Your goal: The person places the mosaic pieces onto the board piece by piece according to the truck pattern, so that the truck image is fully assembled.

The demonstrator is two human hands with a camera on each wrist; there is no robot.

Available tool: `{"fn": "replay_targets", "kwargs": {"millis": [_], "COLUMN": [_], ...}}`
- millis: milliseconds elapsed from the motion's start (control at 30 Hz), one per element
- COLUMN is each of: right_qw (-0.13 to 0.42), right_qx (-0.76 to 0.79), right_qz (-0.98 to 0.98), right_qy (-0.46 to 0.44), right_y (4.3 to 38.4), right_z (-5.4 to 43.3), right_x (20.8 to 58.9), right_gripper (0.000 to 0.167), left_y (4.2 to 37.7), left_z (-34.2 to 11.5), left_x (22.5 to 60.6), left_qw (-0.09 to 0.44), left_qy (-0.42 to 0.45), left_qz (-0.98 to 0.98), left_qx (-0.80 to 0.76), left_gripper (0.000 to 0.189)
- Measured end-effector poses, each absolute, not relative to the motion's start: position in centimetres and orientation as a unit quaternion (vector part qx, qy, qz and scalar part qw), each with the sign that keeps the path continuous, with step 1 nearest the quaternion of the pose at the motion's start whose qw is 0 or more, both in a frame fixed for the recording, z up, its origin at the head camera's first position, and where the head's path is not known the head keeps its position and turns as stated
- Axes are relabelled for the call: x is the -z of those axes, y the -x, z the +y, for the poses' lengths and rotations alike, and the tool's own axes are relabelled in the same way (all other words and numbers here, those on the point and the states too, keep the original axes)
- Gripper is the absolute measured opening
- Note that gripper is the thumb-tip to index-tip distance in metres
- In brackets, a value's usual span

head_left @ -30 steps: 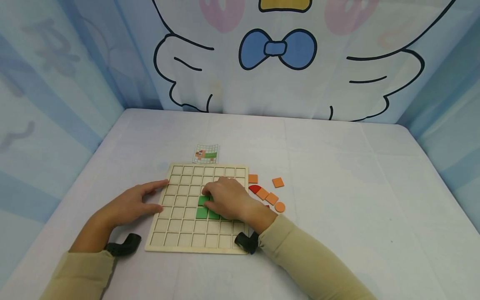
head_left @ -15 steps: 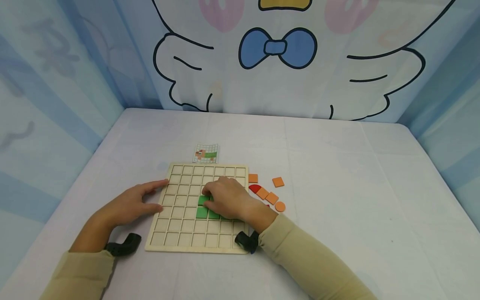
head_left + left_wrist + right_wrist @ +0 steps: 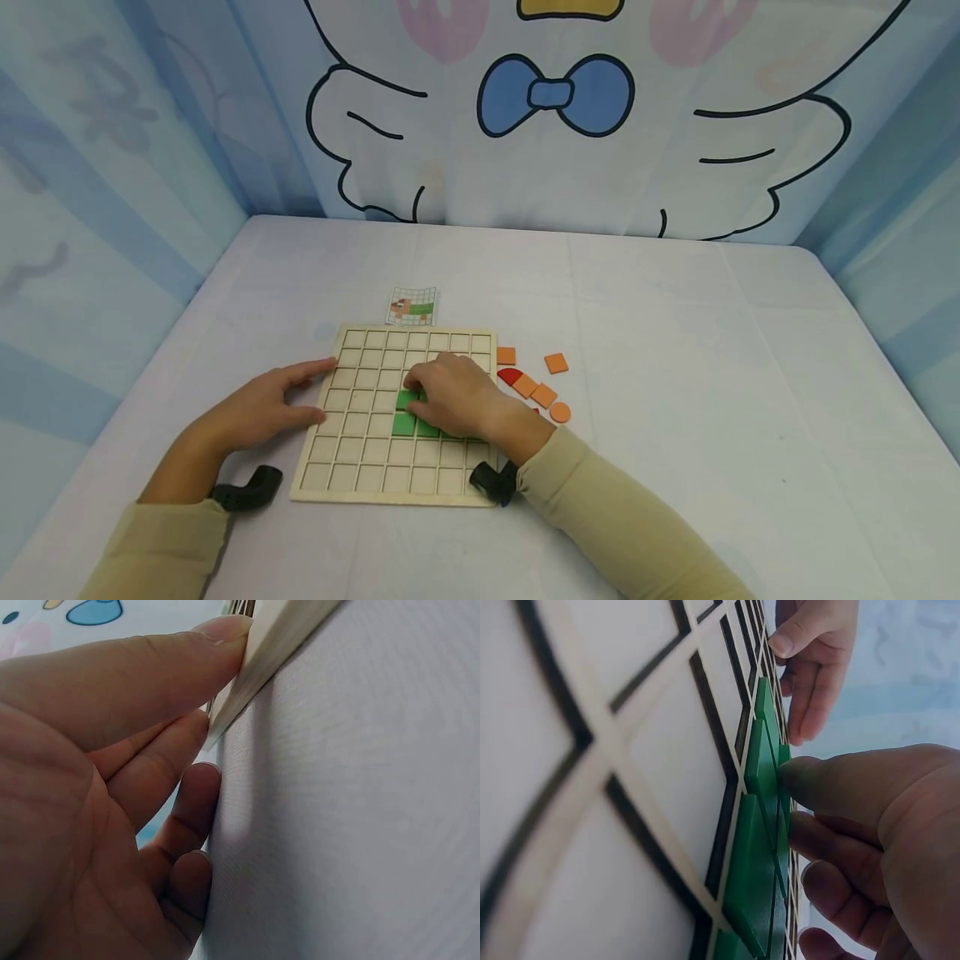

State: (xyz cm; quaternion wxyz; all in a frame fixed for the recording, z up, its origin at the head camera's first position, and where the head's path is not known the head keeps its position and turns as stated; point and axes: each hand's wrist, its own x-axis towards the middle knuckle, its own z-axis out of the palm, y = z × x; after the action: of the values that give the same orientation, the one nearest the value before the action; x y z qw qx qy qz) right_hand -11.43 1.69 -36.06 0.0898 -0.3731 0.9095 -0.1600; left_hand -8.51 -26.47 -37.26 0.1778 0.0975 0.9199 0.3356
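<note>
A pale wooden grid board (image 3: pixel 356 450) lies on the white table in the head view. Green square tiles (image 3: pixel 403 425) sit in its cells, right of centre. My right hand (image 3: pixel 461 396) is over these tiles; thumb and forefinger pinch one green tile (image 3: pixel 784 757), as the right wrist view shows. Part of the green group is hidden beneath that hand. My left hand (image 3: pixel 262 408) touches the board's left edge with thumb and forefinger, fingers fairly straight. In the left wrist view its thumb (image 3: pixel 217 637) meets the board's side (image 3: pixel 262 667).
A small picture card (image 3: pixel 411 307) with a coloured grid pattern lies behind the board. Loose orange square tiles (image 3: pixel 556 363), an orange round tile (image 3: pixel 560 412) and a red curved tile (image 3: pixel 510 377) lie to the right. Black wrist mounts (image 3: pixel 251 490) stick out near both cuffs.
</note>
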Motion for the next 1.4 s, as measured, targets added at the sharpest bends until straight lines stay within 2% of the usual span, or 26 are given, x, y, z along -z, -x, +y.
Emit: {"fn": "replay_targets", "kwargs": {"millis": [1400], "right_qw": [0.099], "right_qx": [0.155], "right_qz": [0.909], "right_qy": [0.374], "right_y": [11.51], "right_z": [1.60], "right_x": [35.85], "right_gripper": [0.029], "left_y": [8.53], "left_z": [-26.40], "left_x": [37.31], "left_qw": [0.180], "left_qy": [-0.090], "left_qz": [0.921], "left_qx": [-0.332], "left_gripper": [0.077]}}
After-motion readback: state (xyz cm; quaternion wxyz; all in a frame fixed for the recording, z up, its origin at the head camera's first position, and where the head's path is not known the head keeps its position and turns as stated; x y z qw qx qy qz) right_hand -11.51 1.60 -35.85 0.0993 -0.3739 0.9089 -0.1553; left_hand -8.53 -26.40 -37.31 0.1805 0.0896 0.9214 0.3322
